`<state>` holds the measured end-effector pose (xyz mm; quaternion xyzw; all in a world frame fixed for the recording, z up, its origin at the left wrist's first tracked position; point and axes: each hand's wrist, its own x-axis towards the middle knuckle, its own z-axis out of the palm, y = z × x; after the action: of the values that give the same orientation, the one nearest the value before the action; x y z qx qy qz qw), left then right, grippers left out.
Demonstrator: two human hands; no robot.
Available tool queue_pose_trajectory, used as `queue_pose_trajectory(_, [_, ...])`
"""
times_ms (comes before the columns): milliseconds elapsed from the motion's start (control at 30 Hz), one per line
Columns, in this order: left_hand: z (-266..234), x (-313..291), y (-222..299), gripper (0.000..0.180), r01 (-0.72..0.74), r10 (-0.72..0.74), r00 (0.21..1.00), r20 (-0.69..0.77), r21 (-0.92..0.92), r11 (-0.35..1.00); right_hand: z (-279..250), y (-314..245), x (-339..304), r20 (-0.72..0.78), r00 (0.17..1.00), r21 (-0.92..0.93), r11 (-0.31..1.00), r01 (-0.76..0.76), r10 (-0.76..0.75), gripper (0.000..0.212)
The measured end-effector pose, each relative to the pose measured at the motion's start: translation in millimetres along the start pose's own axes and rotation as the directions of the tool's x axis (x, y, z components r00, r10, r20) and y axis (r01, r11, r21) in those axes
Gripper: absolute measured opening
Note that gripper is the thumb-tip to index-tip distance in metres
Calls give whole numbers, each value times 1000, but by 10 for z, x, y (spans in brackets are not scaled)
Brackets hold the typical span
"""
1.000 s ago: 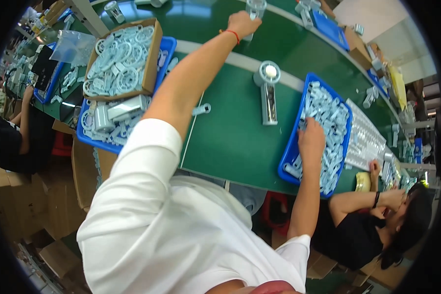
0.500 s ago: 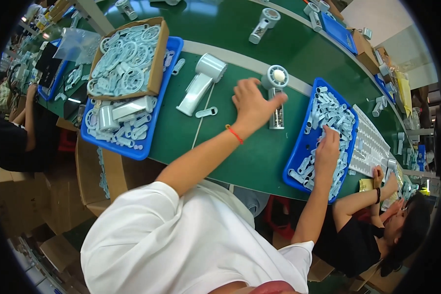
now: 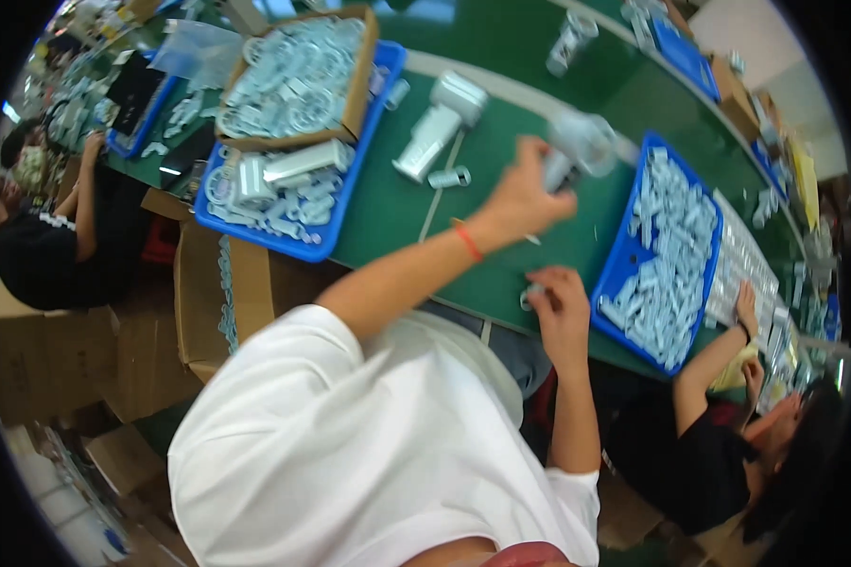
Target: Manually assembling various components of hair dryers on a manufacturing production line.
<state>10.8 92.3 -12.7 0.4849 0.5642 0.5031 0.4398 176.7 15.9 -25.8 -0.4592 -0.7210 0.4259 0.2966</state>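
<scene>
My left hand (image 3: 522, 197) is closed round the handle of a handheld fan (image 3: 584, 142), raised over the green table; its round head is smeared by motion. In my right hand (image 3: 565, 310), held near the table's front edge, a small pale-blue plastic piece (image 3: 528, 298) is pinched between thumb and fingers. A second handheld fan (image 3: 444, 123), silver-white, lies left of my left hand, with a small oblong pale cover (image 3: 449, 177) beside it. To the right, a blue tray (image 3: 624, 274) holds many small pale-blue pieces.
At the left, a blue tray (image 3: 326, 248) bears pale parts and a cardboard box (image 3: 357, 113) full of ring-shaped parts. Another fan (image 3: 572, 42) stands farther back. On the right a co-worker's arm (image 3: 709, 364) reaches beside a white sheet (image 3: 742, 255). An open carton (image 3: 199, 302) stands below the table's left side.
My left hand has taken hold of the fan and lifted it from the table. My right hand has come out of the right tray with a small piece. The whole view has shifted.
</scene>
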Motion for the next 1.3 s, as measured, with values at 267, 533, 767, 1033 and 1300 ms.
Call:
queue_pose_trajectory(267, [-624, -634, -92, 59, 165, -178, 984, 16, -461, 872, -11, -137, 41, 23, 994, -219, 970, 107, -105, 30])
queue_pose_trajectory(533, [-608, -784, -213, 54, 342, -192, 932, 306, -578, 741, -117, -83, -17, 157, 928, -593, 719, 362, -338, 29])
queue_pose_trajectory(767, [-615, -784, -80, 48, 500, -238, 827, 510, -473, 725, -239, -129, 64, 393, 806, -602, 539, 589, -442, 33])
queue_pose_trajectory(1033, [-501, -815, -176, 83, 219, -65, 921, 385, -371, 902, 1, -531, 200, 34, 967, 386, 889, -244, 251, 30])
queue_pose_trajectory(1300, [-369, -872, -174, 91, 14, 50, 949, 311, -198, 980, 238, -411, 158, -160, 931, 503, 839, -209, 328, 33])
